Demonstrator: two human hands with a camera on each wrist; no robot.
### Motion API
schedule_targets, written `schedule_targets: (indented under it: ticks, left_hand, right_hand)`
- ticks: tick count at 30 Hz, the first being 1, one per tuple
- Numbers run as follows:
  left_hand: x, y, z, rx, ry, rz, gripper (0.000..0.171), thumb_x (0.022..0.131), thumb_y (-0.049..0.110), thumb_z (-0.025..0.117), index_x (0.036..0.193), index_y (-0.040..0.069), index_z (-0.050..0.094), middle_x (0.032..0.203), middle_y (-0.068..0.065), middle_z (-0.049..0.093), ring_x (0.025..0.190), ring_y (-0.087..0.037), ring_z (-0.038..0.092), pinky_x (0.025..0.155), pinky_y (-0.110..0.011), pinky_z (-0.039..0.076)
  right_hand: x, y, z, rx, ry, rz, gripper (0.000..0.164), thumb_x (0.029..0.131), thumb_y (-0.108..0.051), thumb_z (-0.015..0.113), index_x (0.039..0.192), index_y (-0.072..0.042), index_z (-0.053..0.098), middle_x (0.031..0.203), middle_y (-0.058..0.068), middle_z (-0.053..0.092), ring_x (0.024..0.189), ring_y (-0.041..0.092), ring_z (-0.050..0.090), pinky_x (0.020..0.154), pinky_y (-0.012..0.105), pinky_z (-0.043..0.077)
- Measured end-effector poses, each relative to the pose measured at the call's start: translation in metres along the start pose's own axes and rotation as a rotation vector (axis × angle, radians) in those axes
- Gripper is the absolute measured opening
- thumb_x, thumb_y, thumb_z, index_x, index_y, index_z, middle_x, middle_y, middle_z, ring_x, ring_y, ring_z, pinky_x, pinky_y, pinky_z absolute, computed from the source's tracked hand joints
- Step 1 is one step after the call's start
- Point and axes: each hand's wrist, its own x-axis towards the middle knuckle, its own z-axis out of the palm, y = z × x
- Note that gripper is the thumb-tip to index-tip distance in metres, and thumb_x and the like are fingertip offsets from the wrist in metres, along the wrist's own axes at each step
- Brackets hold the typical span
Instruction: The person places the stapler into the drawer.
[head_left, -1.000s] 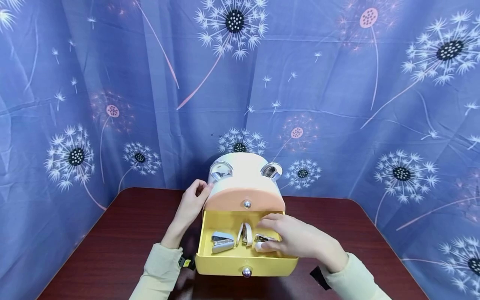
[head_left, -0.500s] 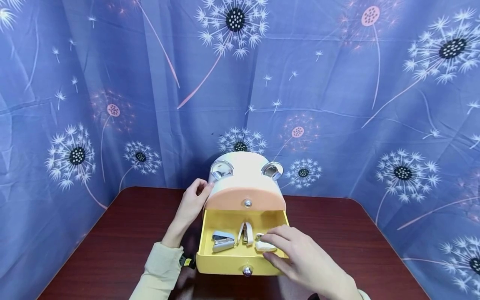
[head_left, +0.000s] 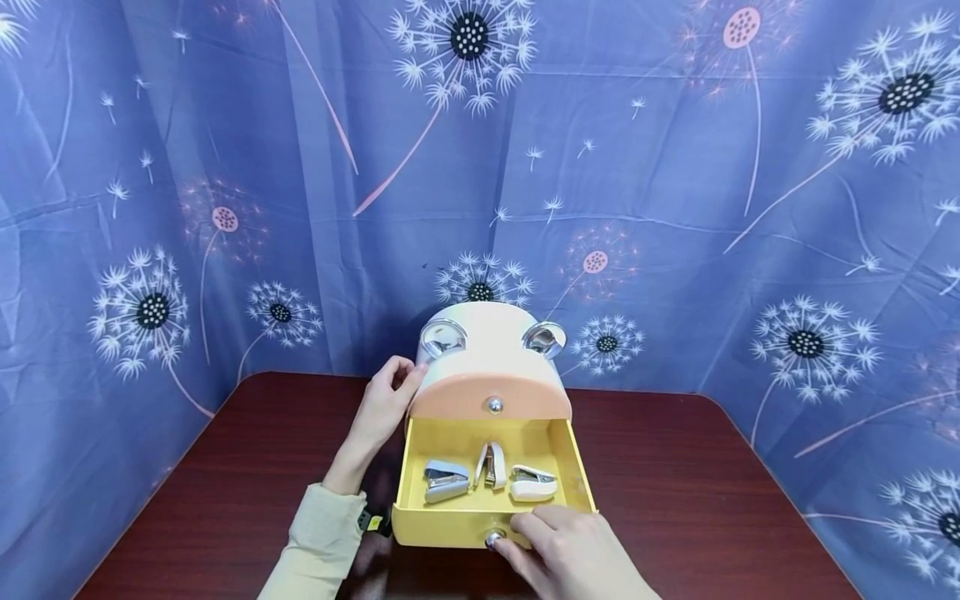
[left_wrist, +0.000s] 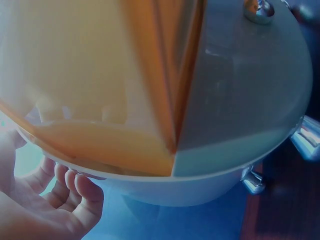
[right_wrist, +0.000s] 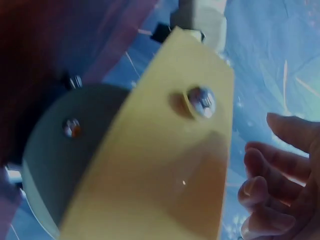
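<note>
A white, rounded desktop drawer cabinet [head_left: 483, 350] with a peach upper front stands on the table. Its yellow lower drawer [head_left: 480, 433] is pulled out. Inside lie three small staplers: a blue-grey stapler [head_left: 446, 482] at left, a white stapler [head_left: 491, 467] standing in the middle, and a white stapler [head_left: 533, 483] at right. My left hand [head_left: 381, 404] rests against the cabinet's left side, fingers bent. My right hand [head_left: 570, 550] is at the drawer front, its thumb beside the silver knob [head_left: 494, 538]; the right wrist view shows loosely bent fingers apart from that knob.
A second silver knob [head_left: 495, 405] sits on the peach upper front. Two shiny ear-like pieces [head_left: 442, 340] stick up from the cabinet top. Dark red-brown tabletop [head_left: 675, 467] surrounds the cabinet, and a blue dandelion-print curtain [head_left: 637, 183] hangs behind and at both sides.
My right hand has let go of the right white stapler, leaving it in the drawer, and moved back toward the person to the drawer's front knob. My left hand stays on the cabinet.
</note>
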Motion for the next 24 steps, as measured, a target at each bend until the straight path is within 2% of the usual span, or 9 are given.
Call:
schedule_targets:
  ticks: [3, 6, 10, 14, 18, 24]
  left_hand:
    - [0.0, 0.0, 0.0, -0.003, -0.002, -0.003, 0.024, 0.096, 0.034, 0.063, 0.093, 0.011, 0.058, 0.072, -0.003, 0.048, 0.066, -0.019, 0.048, 0.059, -0.025, 0.038]
    - [-0.001, 0.0, 0.0, -0.002, -0.003, -0.004, 0.024, 0.096, 0.033, 0.063, 0.093, 0.01, 0.058, 0.072, -0.003, 0.048, 0.066, -0.019, 0.048, 0.059, -0.025, 0.038]
    - [-0.001, -0.001, 0.001, 0.005, -0.002, -0.001, 0.024, 0.097, 0.034, 0.063, 0.093, 0.011, 0.058, 0.072, -0.003, 0.048, 0.066, -0.019, 0.048, 0.06, -0.026, 0.038]
    - [0.0, -0.001, 0.0, 0.009, 0.0, 0.002, 0.025, 0.096, 0.035, 0.063, 0.093, 0.011, 0.058, 0.072, -0.003, 0.048, 0.066, -0.019, 0.048, 0.06, -0.026, 0.038]
    - [-0.001, -0.001, 0.0, 0.015, -0.004, 0.0, 0.026, 0.096, 0.035, 0.063, 0.094, 0.01, 0.058, 0.072, -0.003, 0.048, 0.065, -0.019, 0.048, 0.059, -0.025, 0.038]
    - [0.0, -0.001, -0.001, 0.002, -0.006, -0.001, 0.027, 0.096, 0.037, 0.063, 0.094, 0.011, 0.058, 0.073, -0.004, 0.048, 0.067, -0.019, 0.048, 0.061, -0.026, 0.038]
  right_hand:
    - [-0.004, -0.004, 0.01, -0.002, -0.015, 0.034, 0.035, 0.096, -0.041, 0.061, 0.068, -0.024, 0.048, 0.061, -0.018, 0.036, 0.052, -0.004, 0.035, 0.049, 0.01, 0.026]
    - [-0.007, -0.004, 0.018, -0.033, -0.017, 0.024, 0.039, 0.098, -0.044, 0.055, 0.066, -0.024, 0.048, 0.06, -0.017, 0.037, 0.049, -0.002, 0.035, 0.046, 0.014, 0.026]
    - [-0.011, -0.005, 0.026, -0.068, -0.037, 0.027, 0.038, 0.094, -0.041, 0.064, 0.063, -0.023, 0.048, 0.057, -0.015, 0.039, 0.045, 0.003, 0.039, 0.042, 0.019, 0.028]
    - [-0.012, -0.008, 0.031, -0.091, -0.054, 0.066, 0.039, 0.084, -0.034, 0.074, 0.061, -0.022, 0.046, 0.055, -0.014, 0.037, 0.044, 0.002, 0.035, 0.04, 0.018, 0.026]
    - [-0.014, -0.011, 0.035, -0.101, -0.033, 0.104, 0.042, 0.086, -0.033, 0.072, 0.059, -0.021, 0.042, 0.054, -0.014, 0.034, 0.044, 0.0, 0.031, 0.04, 0.016, 0.024]
    - [-0.016, -0.014, 0.038, -0.108, -0.033, 0.17, 0.041, 0.088, -0.034, 0.071, 0.061, -0.021, 0.043, 0.055, -0.014, 0.034, 0.045, 0.0, 0.032, 0.04, 0.017, 0.026]
